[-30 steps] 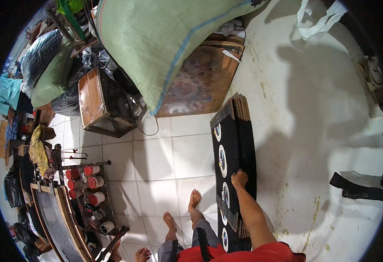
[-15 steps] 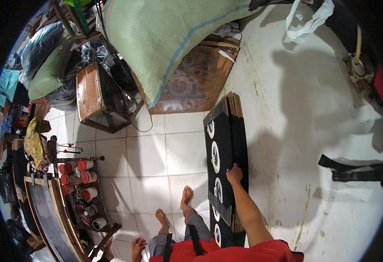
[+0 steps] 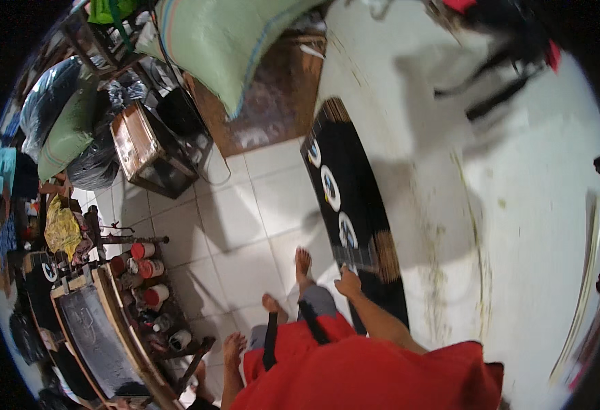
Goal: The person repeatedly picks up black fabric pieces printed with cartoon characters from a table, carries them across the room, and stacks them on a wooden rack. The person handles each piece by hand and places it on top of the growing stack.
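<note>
A stack of black boards (image 3: 365, 184) with white round prints and brown edges leans along the white wall, ahead and to the right of me. More black boards (image 3: 385, 304) lie nearer to my body, partly covered by my right arm. My right hand (image 3: 348, 283) is at the near end of the upper stack, its fingers closed at the lower corner of a board; the fingertips are small and blurred. Beside my left leg hangs my left hand (image 3: 234, 347), fingers loosely apart and holding nothing.
A framed screen (image 3: 98, 335) stands at the left, beside a rack of red-lidded jars (image 3: 151, 268). Ahead are a wooden box (image 3: 151, 147), a large pale green sack (image 3: 208, 48) and a stained brown board (image 3: 276, 102). Dark straps (image 3: 498, 96) show at the far right.
My right hand has moved back along the stack, from its middle to the near end of the upper boards. The view has turned, and more of my left arm shows.
</note>
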A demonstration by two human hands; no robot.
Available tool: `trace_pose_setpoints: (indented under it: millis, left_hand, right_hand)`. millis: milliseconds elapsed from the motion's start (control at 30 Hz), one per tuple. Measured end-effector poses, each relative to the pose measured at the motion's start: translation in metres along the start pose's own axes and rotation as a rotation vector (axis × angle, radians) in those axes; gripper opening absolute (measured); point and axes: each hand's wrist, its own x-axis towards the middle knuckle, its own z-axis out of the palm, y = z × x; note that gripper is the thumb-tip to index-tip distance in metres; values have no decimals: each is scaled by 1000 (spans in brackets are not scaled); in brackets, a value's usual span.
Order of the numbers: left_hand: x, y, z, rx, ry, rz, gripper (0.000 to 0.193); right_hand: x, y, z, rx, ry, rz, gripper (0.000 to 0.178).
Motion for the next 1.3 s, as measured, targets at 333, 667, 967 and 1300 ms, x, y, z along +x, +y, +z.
trace_pose_setpoints:
  millis: [333, 667, 967, 1300]
  left_hand:
    - [48, -52, -120, 167, -1, -60, 37]
    - [35, -72, -98, 33, -30, 100, 33]
    - [-12, -155, -49, 287, -48, 69, 28]
    - [-116, -213, -36, 1017, 17, 408, 26]
  right_hand:
    - [-139, 85, 113, 306, -162, 233, 35]
    - [-134, 95, 96, 343, -18, 40, 23]
    - [-103, 131, 74, 604, -55, 34, 15]
    - [9, 195, 5, 1345, -45, 466, 44]
